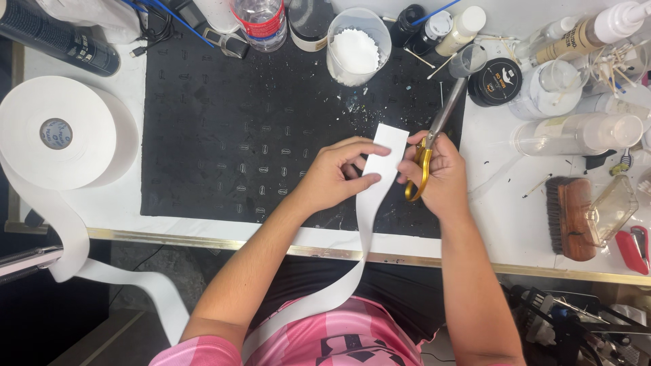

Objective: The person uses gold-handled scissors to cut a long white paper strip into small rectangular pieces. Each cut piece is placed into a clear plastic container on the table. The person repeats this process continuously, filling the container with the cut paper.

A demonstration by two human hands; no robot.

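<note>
Head view: the person sat at the table, both hands over the black mat [224,135]. The left hand [332,177] was pinched shut on the free end of a white paper strip [381,159], thumb and fingers clamped on the strip's left edge, holding it flat just above the mat. The right hand [437,173] was closed through the yellow handles of a pair of scissors [434,139], blades pointing up and away from the hand, apparently together and not on the paper. The step in hand looked like measuring off a piece before a cut; the next move would seemingly call for opening the blades and bringing them across the strip just beyond the left fingertips, keeping the paper taut. The strip itself was plain white, smooth, uniform in width, and uncreased near the hands. From the left hand it ran down past the table edge [203,238], over the person's lap, then looped back up far to the left of that hand to a big white roll [57,132] lying flat on the table. Beyond the hands sat a clear cup [358,46] of white bits; to the right of the right hand lay a wooden brush [568,218].
</note>
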